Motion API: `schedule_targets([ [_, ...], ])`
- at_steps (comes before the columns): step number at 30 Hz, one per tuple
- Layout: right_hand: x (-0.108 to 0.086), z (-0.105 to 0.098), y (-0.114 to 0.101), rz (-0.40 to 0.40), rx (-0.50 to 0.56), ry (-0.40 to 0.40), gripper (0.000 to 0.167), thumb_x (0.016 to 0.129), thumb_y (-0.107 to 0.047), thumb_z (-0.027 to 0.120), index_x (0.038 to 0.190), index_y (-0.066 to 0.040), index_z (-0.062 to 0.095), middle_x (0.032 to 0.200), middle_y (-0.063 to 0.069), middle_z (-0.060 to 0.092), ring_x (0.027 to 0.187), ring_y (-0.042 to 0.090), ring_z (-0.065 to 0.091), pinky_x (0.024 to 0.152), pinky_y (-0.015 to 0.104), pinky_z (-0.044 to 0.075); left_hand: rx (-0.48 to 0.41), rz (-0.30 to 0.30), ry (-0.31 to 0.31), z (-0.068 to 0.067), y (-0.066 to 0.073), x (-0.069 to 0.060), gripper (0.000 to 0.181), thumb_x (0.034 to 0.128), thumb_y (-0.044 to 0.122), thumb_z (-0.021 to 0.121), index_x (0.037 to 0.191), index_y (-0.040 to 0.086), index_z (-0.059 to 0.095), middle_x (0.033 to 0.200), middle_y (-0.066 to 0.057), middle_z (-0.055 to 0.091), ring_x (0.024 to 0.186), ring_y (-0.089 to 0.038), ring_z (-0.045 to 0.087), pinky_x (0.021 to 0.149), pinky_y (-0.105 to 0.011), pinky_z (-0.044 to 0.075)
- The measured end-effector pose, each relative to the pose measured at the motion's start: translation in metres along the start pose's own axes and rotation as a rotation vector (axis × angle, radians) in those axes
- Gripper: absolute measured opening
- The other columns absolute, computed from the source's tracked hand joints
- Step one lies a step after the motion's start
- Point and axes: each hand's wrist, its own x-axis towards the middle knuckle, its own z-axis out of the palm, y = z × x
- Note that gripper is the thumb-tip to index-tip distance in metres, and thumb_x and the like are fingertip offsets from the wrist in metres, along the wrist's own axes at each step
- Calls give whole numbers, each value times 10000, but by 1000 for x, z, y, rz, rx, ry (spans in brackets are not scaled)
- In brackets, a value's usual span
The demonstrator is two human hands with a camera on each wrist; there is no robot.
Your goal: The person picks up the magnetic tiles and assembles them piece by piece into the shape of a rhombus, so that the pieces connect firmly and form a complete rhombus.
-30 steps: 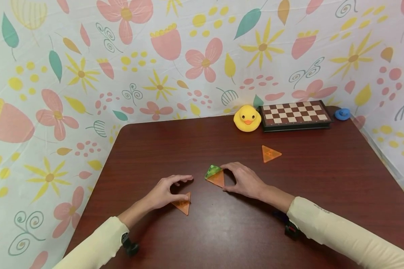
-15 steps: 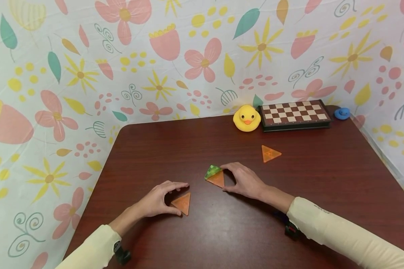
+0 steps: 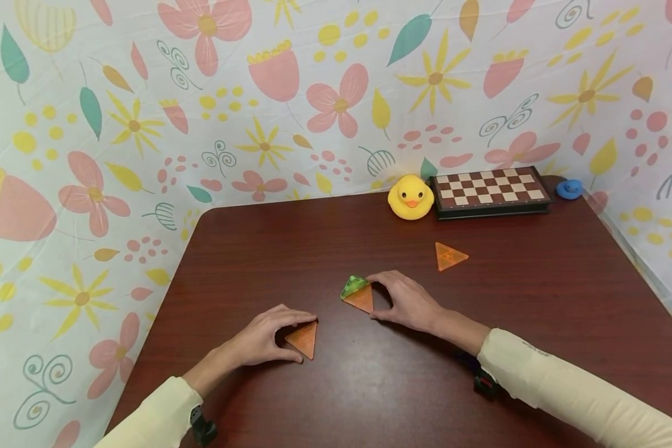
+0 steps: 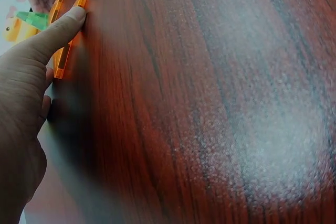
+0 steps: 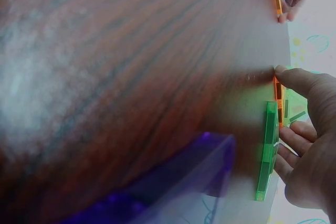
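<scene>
In the head view my left hand (image 3: 263, 336) lies low on the tabletop, holding an orange triangular magnetic tile (image 3: 303, 341) between thumb and forefinger at its corners. The thumb also shows against this tile (image 4: 63, 59) in the left wrist view. To its right, my right hand (image 3: 407, 302) pinches a second orange triangular tile (image 3: 361, 298) by its edge. A green translucent piece (image 3: 354, 286) stands tilted along that tile's far side. In the right wrist view a long green tile (image 5: 266, 150) is near my right fingers, and a purple translucent piece (image 5: 157, 187) lies nearer the camera.
A third orange triangular tile (image 3: 450, 256) lies flat farther back. Along the rear edge sit a yellow rubber duck (image 3: 411, 197), a chessboard box (image 3: 491, 193) and a small blue duck (image 3: 569, 189). A flowered cloth (image 3: 291, 143) hangs behind the brown table (image 3: 246, 249).
My left hand drew back to the left off the top of its tile, then its forefinger closed onto the tile's upper corner. My right hand and the green-orange pieces stay in place.
</scene>
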Motion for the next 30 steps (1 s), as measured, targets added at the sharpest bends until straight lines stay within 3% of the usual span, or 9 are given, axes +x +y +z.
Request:
schedule_targets([
  [8,0,1,1,-4,0,5,725,806,-273,967,1398,-5,645,1361,148,673,1287,333,616,1042,525,534,-4,8,-2,1,0,1,706,841,431,921,1469,249,655,1446,169,631,1102,-51,605,939,-254,535],
  [24,0,0,1,-2,-1,6,724,805,-268,968,1397,-7,644,1359,150,673,1291,338,613,1048,526,530,12,12,-41,0,3,7,704,867,401,909,1494,243,629,1455,153,627,1021,-65,593,862,-253,531],
  [30,0,0,1,-10,-2,8,727,801,-262,970,1396,-3,644,1358,153,674,1290,336,616,1051,523,529,-30,-10,-42,0,5,8,679,862,401,910,1469,259,640,1412,162,642,1087,-58,589,923,-279,534],
])
